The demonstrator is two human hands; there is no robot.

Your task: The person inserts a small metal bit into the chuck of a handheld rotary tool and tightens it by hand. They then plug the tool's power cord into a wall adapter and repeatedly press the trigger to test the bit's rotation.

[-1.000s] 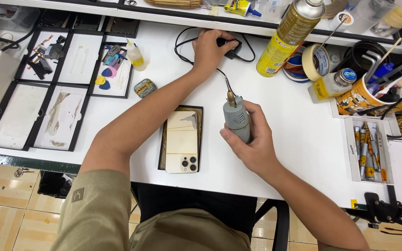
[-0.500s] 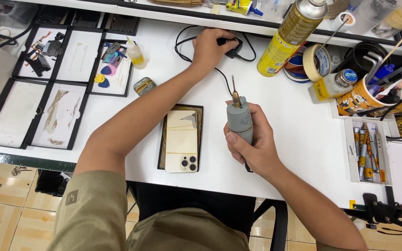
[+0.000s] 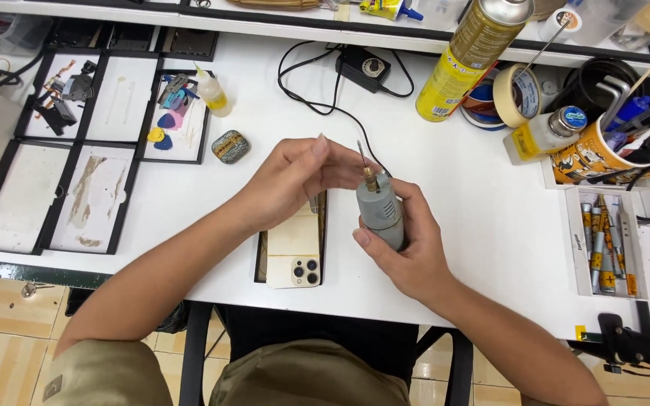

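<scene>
The right hand grips a grey rotary tool upright above the gold phone on the table. The left hand pinches at its bit. A tray holds batteries; a paper cup holds tools.
</scene>
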